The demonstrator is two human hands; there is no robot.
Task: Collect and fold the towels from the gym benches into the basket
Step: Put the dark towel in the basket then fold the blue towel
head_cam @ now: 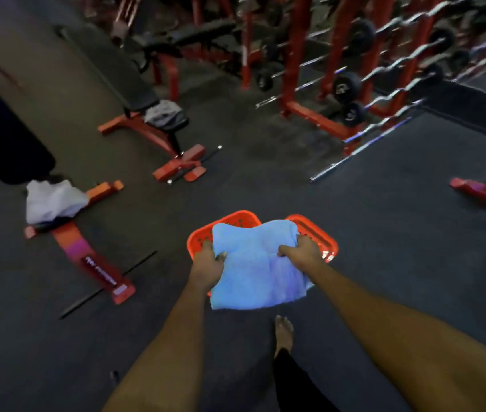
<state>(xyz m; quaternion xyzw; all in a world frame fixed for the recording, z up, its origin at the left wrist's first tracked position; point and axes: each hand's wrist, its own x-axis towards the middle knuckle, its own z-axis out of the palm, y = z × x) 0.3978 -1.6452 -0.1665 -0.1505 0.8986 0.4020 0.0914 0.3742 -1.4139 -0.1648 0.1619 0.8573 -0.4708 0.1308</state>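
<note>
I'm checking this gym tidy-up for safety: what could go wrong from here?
The blue towel, gripped by the left hand and right hand, reaches past the near rim of the orange basket; released so, it may slump onto the floor.
A thin black bar lies on the floor toward the white towel; the bare foot could trip on it.

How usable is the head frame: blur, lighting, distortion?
Head view: dim overall, with a blue-purple cast on the blue towel. Head view: motion blur smears the barbell rack and the grey towel. The left hand, right hand and basket rim are fairly sharp. Head view: the white towel is washed out, and the wide angle bends the edges.
</note>
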